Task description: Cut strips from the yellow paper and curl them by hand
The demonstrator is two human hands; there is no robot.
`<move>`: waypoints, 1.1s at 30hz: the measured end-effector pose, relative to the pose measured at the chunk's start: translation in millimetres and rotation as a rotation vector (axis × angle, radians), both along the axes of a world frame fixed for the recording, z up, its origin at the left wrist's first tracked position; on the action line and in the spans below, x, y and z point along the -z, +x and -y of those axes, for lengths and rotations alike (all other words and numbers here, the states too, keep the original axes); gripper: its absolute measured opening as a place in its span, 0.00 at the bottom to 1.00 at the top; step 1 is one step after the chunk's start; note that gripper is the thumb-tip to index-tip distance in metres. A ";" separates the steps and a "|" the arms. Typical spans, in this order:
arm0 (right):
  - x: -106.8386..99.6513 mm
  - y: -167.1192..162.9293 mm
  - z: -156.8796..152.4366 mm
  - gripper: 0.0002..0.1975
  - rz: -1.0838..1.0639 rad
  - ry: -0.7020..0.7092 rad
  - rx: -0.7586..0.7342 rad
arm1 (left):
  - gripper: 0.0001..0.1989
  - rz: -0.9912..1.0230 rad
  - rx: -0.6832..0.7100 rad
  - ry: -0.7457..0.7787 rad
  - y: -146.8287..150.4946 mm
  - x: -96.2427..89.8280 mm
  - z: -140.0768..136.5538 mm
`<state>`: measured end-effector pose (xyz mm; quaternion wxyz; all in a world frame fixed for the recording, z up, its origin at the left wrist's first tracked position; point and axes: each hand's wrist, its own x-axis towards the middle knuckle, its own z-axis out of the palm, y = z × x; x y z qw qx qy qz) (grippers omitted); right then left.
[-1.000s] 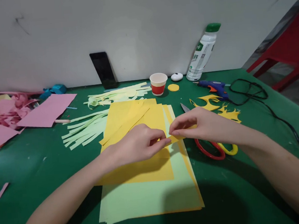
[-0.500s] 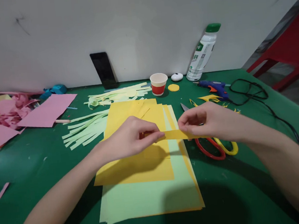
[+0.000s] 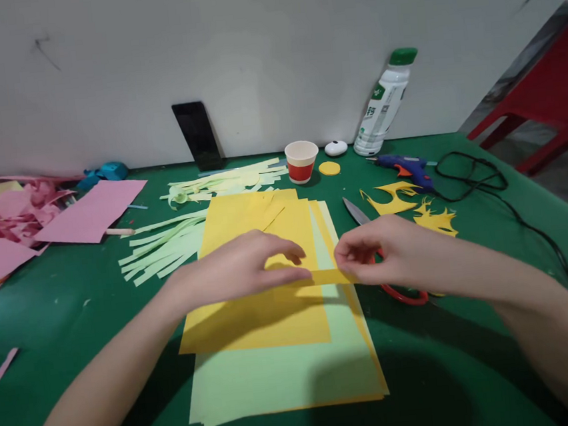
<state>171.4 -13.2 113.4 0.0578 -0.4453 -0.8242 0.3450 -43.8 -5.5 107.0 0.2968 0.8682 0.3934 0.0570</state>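
My right hand (image 3: 382, 249) pinches a narrow yellow paper strip (image 3: 326, 277) between thumb and fingers, above the stacked sheets. The strip runs level from there toward my left hand (image 3: 253, 264). On that side the thumb tip meets the strip's left end, while the index finger is lifted away, leaving a gap. Below lie yellow paper sheets (image 3: 255, 326) on top of larger pale green sheets (image 3: 280, 381). Scissors (image 3: 355, 211) with red and yellow handles rest partly hidden behind my right hand.
Pale green fringed paper (image 3: 167, 248) lies left of the stack. Behind stand a paper cup (image 3: 300, 168), a leaning phone (image 3: 198, 135) and a bottle (image 3: 385, 106). To the right are yellow scraps (image 3: 393, 199) and a glue gun (image 3: 405, 166) with its cord. Pink paper (image 3: 93, 211) lies left.
Both hands and the strip have come lower, nearer to me. My left index finger has lifted off the thumb. More of the yellow scraps and the scissors' blade shows.
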 end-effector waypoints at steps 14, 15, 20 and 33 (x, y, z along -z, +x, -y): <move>1.3 -2.3 1.8 0.08 -0.041 0.042 -0.067 | 0.16 0.130 -0.006 -0.222 13.2 -1.5 14.5; -0.3 1.3 0.9 0.09 -0.017 0.059 -0.065 | 0.16 0.133 -0.010 -0.234 11.2 -5.1 13.4; -7.7 20.7 -8.1 0.10 0.022 0.008 -0.022 | 0.17 0.073 -0.032 -0.231 1.0 -19.8 7.8; -10.1 22.9 -7.9 0.09 -0.052 0.478 0.277 | 0.15 0.040 -0.102 -0.233 2.8 -14.3 4.7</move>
